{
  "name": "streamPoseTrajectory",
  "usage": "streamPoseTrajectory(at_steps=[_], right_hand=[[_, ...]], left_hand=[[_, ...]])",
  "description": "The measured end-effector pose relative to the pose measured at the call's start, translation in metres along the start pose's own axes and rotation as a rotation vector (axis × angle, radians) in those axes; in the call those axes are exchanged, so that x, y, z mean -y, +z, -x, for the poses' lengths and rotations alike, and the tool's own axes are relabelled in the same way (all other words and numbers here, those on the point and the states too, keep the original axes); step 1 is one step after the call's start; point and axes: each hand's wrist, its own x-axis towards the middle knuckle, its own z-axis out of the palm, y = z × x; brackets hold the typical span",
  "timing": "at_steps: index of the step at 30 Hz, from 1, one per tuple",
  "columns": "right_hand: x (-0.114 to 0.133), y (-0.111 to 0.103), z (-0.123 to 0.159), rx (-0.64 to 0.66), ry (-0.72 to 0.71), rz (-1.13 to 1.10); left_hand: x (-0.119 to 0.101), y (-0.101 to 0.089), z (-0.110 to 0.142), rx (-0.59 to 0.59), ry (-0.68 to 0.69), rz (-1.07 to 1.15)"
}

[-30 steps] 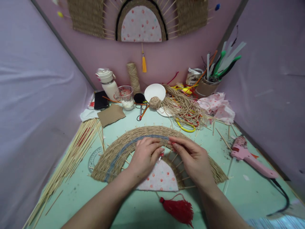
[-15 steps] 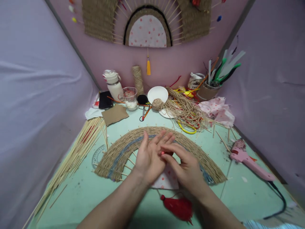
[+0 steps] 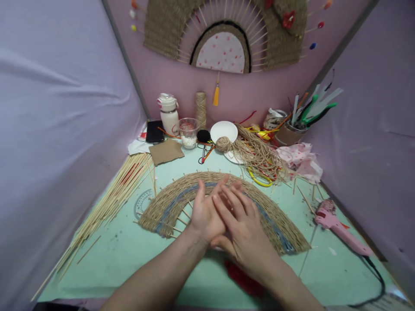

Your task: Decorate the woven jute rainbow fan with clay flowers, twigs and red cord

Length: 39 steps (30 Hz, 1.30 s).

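Your left grip (image 3: 207,214) is open, palm up, with its fingers loosely spread. Your right grip (image 3: 244,224) lies across that palm, fingers extended; its underside is hidden, so I cannot tell whether it closes on anything. The woven panel (image 3: 188,183) rests on the desk (image 3: 106,259), beneath and beyond both grips, and part of a red tassel (image 3: 241,277) shows under the right grip's near side. For good control here, cup the left palm slightly, press lightly from the right, and hold both wrists clear of panel and tassel.
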Motion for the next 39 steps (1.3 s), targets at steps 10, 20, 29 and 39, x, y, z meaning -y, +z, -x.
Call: streamPoseTrajectory(at_steps=[10,20,29,39], right_hand=[[-0.004,0.0,0.001,0.028,-0.004,0.096],[-0.008,-0.003,0.003,0.068,-0.031,0.085],[-0.01,-0.005,0.001,0.07,-0.047,0.086],[-0.024,0.001,0.0,0.046,0.038,0.075]], left_hand=[[-0.001,-0.002,0.0,0.037,-0.051,0.032],[0.0,-0.002,0.001,0.076,-0.087,0.03],[0.002,-0.002,0.0,0.106,-0.128,0.052],[0.008,-0.004,-0.004,0.068,-0.062,0.092]])
